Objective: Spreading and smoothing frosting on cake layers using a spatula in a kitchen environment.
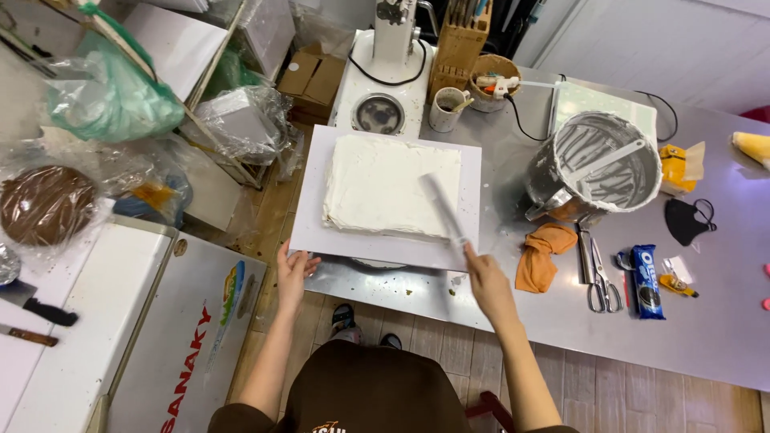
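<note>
A rectangular cake (391, 186) coated in white cream lies on a white board (313, 216) at the front edge of the steel table (722, 321). A long palette knife (446, 210) rests its blade on the cake's right-hand part, near the front right corner. The right hand (487, 282) is closed around the knife's handle, just off the cake's front right corner. The left hand (292, 271) grips the board's front left corner, fingers curled over its edge, beside the cake's front left.

Right of the cake stands a metal mixing bowl (597, 164) smeared with cream, a spatula (603, 160) lying in it. An orange cloth (542, 252) lies between the cake and a pair of scissors (595, 277), with a blue biscuit packet (646, 281) further right. Behind the cake stands a white mixer base (383, 80) and a wooden knife block (459, 44).
</note>
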